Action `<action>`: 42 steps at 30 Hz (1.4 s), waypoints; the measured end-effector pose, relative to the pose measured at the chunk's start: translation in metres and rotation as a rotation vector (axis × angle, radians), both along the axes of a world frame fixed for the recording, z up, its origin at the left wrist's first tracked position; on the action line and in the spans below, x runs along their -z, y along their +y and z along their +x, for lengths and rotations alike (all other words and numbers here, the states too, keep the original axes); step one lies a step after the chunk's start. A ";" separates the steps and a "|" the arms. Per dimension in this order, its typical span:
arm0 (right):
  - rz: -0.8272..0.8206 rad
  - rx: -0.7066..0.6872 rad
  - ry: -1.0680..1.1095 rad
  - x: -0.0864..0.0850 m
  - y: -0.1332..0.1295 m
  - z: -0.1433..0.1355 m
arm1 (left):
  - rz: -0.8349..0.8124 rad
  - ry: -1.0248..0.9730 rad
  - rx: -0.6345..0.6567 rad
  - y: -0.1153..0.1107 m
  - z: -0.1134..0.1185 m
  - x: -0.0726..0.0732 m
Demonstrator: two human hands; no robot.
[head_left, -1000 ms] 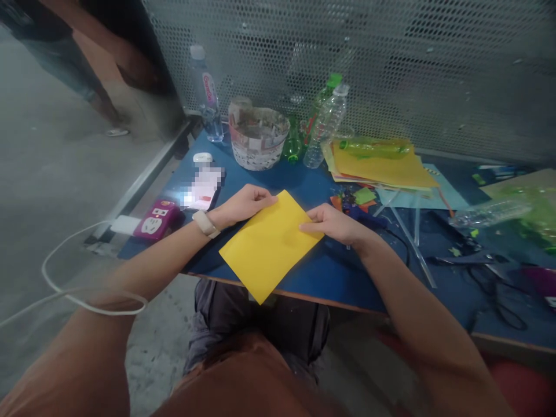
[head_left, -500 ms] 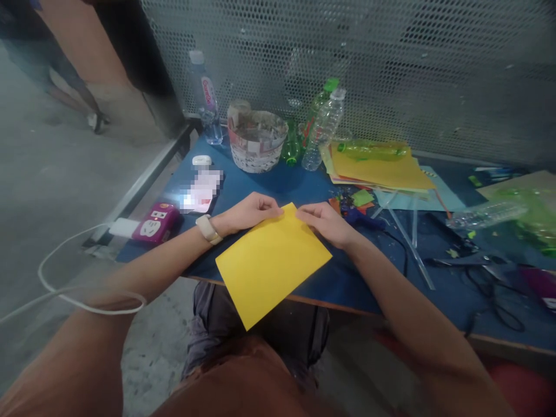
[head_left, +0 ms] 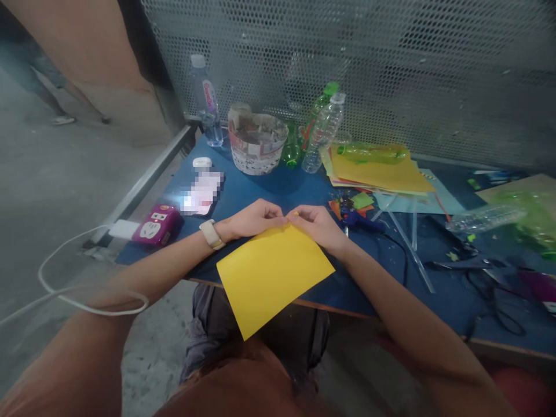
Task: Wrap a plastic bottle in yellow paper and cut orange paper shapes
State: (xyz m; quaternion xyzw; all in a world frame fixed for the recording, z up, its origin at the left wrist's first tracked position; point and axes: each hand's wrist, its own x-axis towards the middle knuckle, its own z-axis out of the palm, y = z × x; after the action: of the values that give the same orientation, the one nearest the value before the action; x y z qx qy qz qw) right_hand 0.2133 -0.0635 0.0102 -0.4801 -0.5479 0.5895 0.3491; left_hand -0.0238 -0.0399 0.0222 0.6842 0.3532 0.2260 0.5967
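Note:
A sheet of yellow paper (head_left: 273,278) lies tilted across the front edge of the blue table, its lower corner hanging over my lap. Both hands pinch its far corner. My left hand (head_left: 260,220) is closed on the left side of that corner, thumb on top. Close beside it, my right hand (head_left: 317,226) is closed on the right side, and the fingertips of the two hands nearly meet. The far tip of the paper is partly hidden by the fingers. Just right of my right hand lies a blue glue gun (head_left: 362,220) with a black cord.
At the back stand a newspaper-covered basket (head_left: 258,153), a water bottle (head_left: 208,110) and more plastic bottles (head_left: 324,133). A phone (head_left: 204,194) and a purple power socket (head_left: 158,226) sit left. Coloured paper (head_left: 377,174), clear sticks (head_left: 412,255) and pliers-like tool (head_left: 464,263) lie right.
My hands have drawn closer together at the paper's far corner, which is now more covered by the fingers. The sheet has shifted slightly toward me. A person in the background has moved.

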 end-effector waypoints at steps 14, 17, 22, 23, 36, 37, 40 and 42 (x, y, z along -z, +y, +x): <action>0.061 0.225 0.026 -0.007 0.012 0.026 | 0.101 0.054 -0.009 0.008 -0.011 -0.001; 0.107 0.288 0.051 -0.006 0.021 0.037 | 0.161 0.058 -0.042 0.013 -0.017 -0.002; 0.183 0.407 0.100 -0.002 0.035 0.057 | 0.266 0.047 -0.152 0.023 -0.029 -0.005; 0.198 0.424 0.107 0.000 0.038 0.060 | 0.273 0.036 -0.183 0.024 -0.031 -0.005; 0.298 0.426 0.042 0.015 0.047 0.070 | 0.307 -0.082 -0.395 0.039 -0.044 0.002; 0.303 0.438 0.043 0.015 0.046 0.069 | 0.321 -0.076 -0.397 0.040 -0.045 0.003; 0.315 0.454 0.049 0.016 0.045 0.066 | 0.350 -0.065 -0.398 0.043 -0.047 0.006; 0.320 0.442 0.035 0.017 0.044 0.064 | 0.367 -0.065 -0.397 0.044 -0.047 0.008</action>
State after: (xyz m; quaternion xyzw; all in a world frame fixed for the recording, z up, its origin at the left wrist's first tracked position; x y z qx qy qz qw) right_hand 0.2778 -0.0195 -0.0073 -0.5165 -0.5099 0.4130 0.5501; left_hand -0.0712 0.0038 0.0141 0.6908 0.4142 0.4206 0.4176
